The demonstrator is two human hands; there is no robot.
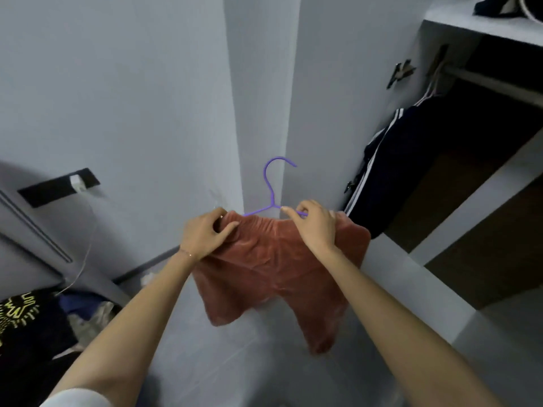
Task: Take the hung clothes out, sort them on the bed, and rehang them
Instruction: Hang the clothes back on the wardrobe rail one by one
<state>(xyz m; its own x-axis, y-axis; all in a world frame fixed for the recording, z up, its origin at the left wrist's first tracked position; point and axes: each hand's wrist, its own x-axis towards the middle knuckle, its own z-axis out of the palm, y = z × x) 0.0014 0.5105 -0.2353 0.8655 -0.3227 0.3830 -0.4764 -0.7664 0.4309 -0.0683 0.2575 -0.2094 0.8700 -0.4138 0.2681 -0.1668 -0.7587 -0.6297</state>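
Pale grey walls [117, 83] met at a corner; a black socket strip [58, 186] sat left, an open wardrobe [499, 190] right.

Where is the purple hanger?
The purple hanger is in the middle of the head view, between the left hand and right hand, carrying the reddish shorts, by the wall corner.

home bedroom, open wardrobe [470, 201] w/ hanging rail [496, 83], hung dark clothes [396, 171], clothes pile [35, 327]

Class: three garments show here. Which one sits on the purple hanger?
The rust-brown shorts, held by the left hand and right hand. The dark white-striped garment hangs in the wardrobe; the black yellow-printed one lies lower left.
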